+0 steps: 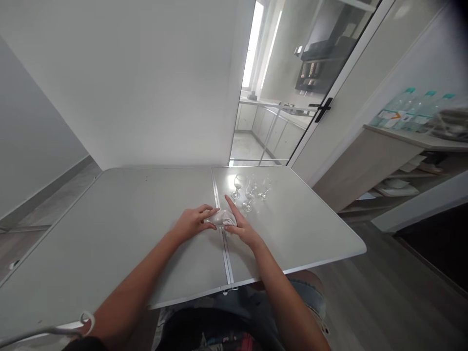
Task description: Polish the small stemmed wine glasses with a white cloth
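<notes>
The head view looked from above the table's (164,195) near edge, forward and down, toward the wall (164,87) beyond. It stood fairly near the left hand (192,224) and right hand (244,230), at mid-picture, and took in the door (340,83) and shelf (383,146) off to the right.

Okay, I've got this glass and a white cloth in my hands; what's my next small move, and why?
Perhaps turn the glass slightly with your left hand while your right hand holds the white cloth: the glass lies sideways between both hands, with the cloth bunched at its right end.
</notes>
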`<control>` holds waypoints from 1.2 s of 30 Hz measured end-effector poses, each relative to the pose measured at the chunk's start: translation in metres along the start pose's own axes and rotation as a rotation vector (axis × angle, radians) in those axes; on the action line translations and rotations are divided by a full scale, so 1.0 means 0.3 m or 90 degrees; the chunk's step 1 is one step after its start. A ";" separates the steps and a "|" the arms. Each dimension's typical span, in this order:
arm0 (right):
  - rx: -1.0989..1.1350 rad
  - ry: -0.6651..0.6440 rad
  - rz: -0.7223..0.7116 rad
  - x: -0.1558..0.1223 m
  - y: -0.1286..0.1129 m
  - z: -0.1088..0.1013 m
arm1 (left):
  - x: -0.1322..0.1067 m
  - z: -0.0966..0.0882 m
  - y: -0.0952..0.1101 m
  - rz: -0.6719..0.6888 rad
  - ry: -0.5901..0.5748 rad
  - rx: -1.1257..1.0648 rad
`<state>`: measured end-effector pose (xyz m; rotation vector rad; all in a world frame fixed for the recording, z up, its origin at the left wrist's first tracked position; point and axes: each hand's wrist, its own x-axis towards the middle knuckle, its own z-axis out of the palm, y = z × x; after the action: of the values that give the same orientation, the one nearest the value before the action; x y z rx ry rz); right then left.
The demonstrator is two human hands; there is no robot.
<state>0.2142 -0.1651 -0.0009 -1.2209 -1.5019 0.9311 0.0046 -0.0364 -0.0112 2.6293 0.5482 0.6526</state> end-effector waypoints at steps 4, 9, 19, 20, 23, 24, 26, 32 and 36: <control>-0.127 -0.007 -0.117 -0.014 0.004 0.028 | 0.001 -0.060 -0.003 -0.166 -0.205 -0.288; -0.164 -0.083 -0.158 -0.018 0.015 0.094 | -0.025 -0.114 -0.036 -0.217 -0.320 -0.401; 0.233 0.119 0.066 -0.005 0.066 0.010 | 0.010 0.032 0.038 -0.146 -0.087 -0.071; 0.185 0.086 0.047 -0.010 0.072 0.003 | 0.014 0.024 0.041 -0.179 -0.136 -0.160; 0.002 -0.065 -0.049 -0.005 0.072 0.006 | 0.013 -0.030 0.018 -0.305 -0.326 -0.442; -0.062 -0.115 -0.094 0.005 0.066 0.012 | 0.009 -0.052 0.002 -0.343 -0.363 -0.502; -0.163 -0.181 -0.177 0.039 0.051 0.025 | 0.000 -0.088 -0.031 -0.368 -0.366 -0.561; 0.142 -0.148 -0.015 0.135 0.043 0.023 | -0.024 -0.081 -0.072 -0.212 -0.090 -0.270; 0.385 -0.066 0.098 0.145 0.068 0.020 | -0.027 -0.028 -0.066 -0.126 0.036 -0.031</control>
<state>0.2114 -0.1182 -0.0129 -0.8565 -1.0865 1.4400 -0.0117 -0.0209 -0.0158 2.4775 0.7882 0.6699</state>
